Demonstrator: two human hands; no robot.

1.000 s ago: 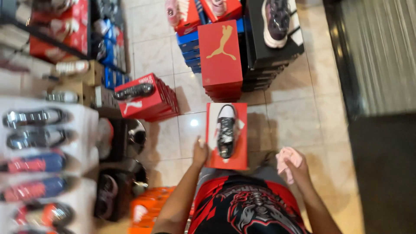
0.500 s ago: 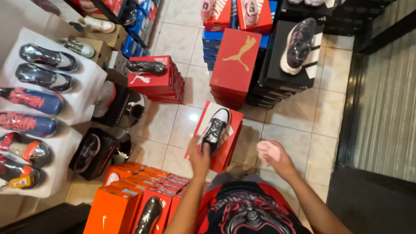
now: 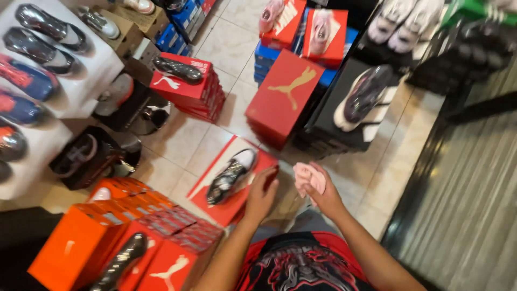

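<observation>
Red cardboard is under the left hand (image 3: 262,195). A flat red shoe box (image 3: 232,186) lies on the tiled floor (image 3: 191,143), and a black and silver shoe (image 3: 231,175) is laid on its lid. The left hand's fingers (image 3: 267,178) are spread a little and pressed on the box edge at three o'clock from the shoe. Nothing is gripped by them.

A pink cloth (image 3: 309,177) is bunched up in the right hand (image 3: 323,194), with the fingers curled tight around it. It is held just beside the box, at three o'clock from it.

To wipe the shoe well, the box should be kept steady by the left hand so the shoe is not slid off. The cloth is best kept balled up and rubbed softly along the shoe.

More boxes are seen all around. At twelve o'clock a big red box (image 3: 285,97) is tipped against a dark box stack (image 3: 334,116), and a dark shoe with a white sole (image 3: 362,98) is rested on that stack. At ten o'clock a pile of red boxes (image 3: 188,89) is topped by a black shoe (image 3: 177,69). At eight o'clock orange boxes (image 3: 116,226) are stacked, with one dark shoe (image 3: 119,261) on them. All boxes seem shut, so what is inside cannot be told.
</observation>
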